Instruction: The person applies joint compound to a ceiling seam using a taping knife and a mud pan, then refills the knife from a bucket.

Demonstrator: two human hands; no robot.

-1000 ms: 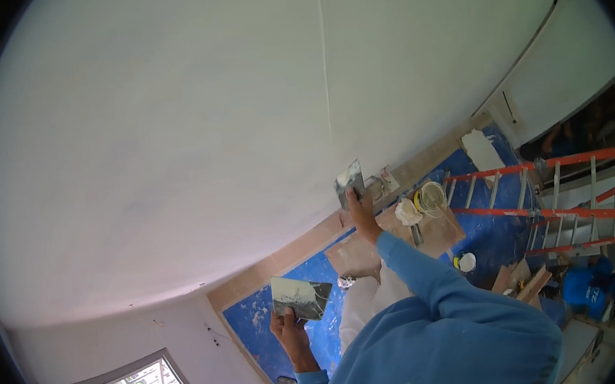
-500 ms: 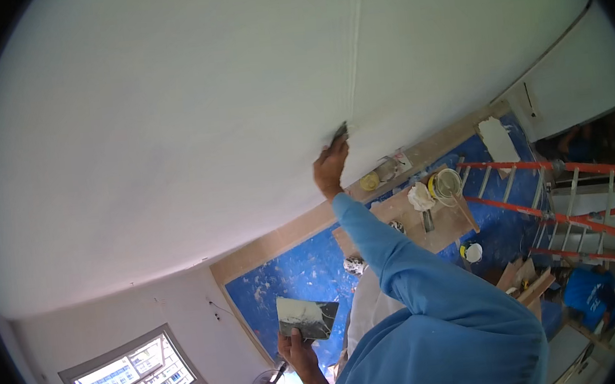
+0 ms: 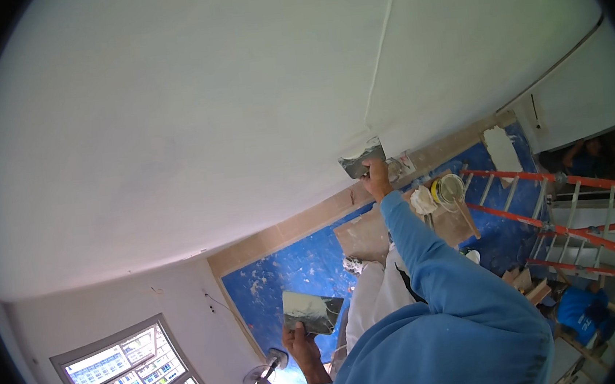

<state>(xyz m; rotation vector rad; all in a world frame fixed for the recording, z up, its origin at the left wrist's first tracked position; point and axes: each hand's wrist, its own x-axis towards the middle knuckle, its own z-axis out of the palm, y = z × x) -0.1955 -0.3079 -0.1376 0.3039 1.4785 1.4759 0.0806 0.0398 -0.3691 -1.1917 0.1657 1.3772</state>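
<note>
My right hand [image 3: 375, 177] grips a broad putty knife [image 3: 363, 159] with smears of white compound on its blade. The blade hangs just off the wall, by the lower end of a raised white streak [image 3: 382, 46]. I cannot tell whether it touches the surface. Low on the left, my left hand [image 3: 300, 346] is closed round the edge of a dark flat plate [image 3: 314, 313]. White compound covers about half of that plate's face. Most of the handle of the putty knife is hidden by my right fingers.
Below lies a blue floor sheet [image 3: 264, 276] spattered with white. Boards hold a tub [image 3: 448, 188] and a pale lump of material [image 3: 422, 201]. An orange stepladder [image 3: 514, 210] stands at right, with a person in blue [image 3: 583, 310] beneath. A fan [image 3: 264, 370] and window [image 3: 137, 379] are lower left.
My right hand has moved right and slightly down, and the putty knife has turned so its flat blade shows. The left hand with the plate has shifted only slightly.
</note>
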